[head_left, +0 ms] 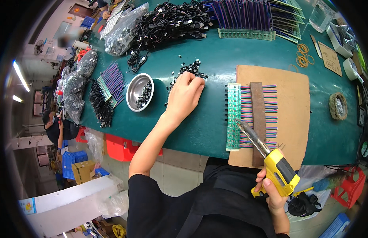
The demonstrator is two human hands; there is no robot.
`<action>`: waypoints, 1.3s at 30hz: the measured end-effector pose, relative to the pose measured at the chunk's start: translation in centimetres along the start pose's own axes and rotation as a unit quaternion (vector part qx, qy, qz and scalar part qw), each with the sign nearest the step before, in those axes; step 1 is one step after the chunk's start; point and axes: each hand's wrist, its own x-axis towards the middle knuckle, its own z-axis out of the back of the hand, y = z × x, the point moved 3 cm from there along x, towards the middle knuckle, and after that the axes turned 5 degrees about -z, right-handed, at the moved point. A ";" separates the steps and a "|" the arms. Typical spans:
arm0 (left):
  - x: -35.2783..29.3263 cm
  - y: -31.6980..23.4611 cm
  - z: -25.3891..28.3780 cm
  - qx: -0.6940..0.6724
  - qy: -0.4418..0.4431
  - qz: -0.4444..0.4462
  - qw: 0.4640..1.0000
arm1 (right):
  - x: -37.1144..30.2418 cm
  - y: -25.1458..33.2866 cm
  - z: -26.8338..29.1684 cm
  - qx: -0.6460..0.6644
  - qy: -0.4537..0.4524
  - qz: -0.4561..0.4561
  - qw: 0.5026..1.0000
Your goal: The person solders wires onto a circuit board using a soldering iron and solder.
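My left hand [185, 94] is at a loose pile of small black parts [194, 67] on the green table. Its fingers are curled together, and their tips and anything between them are hidden. My right hand [273, 193] is wrapped round a yellow and black soldering gun [280, 170]. The gun's metal tip points at a green circuit board panel [232, 137], touching it or just above it. Short coloured wires [270, 96] run right from the panel, under a brown bar [257, 119]. Small black parts line the panel's left edge. Panel and bar lie on cardboard [293, 103].
A metal bowl [129, 95] of black parts stands left of my left hand. Farther off lie black cables [168, 23], a plastic bag [122, 37] and wired panels [247, 33]. Rubber bands [303, 56] and a round tip cleaner [338, 107] lie right. A person [59, 127] is far left.
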 end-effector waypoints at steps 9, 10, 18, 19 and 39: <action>-2.0 -3.5 0.0 -0.568 0.090 0.294 0.763 | 0.0 -0.1 0.7 0.004 0.019 -0.021 1.000; -2.1 -4.2 -0.1 -0.593 0.109 0.303 0.738 | 0.0 -0.3 0.9 0.004 0.040 -0.026 0.999; -3.5 -6.2 -1.5 -0.610 0.150 0.295 0.720 | 0.0 -0.1 0.0 0.004 0.006 -0.015 1.000; -3.4 -6.2 -1.5 -0.611 0.150 0.295 0.719 | 0.0 -0.3 0.1 0.005 0.013 -0.024 1.000; -2.5 -5.6 -1.8 -0.599 0.210 0.315 0.705 | 0.0 -0.8 0.0 -0.011 0.000 -0.025 1.000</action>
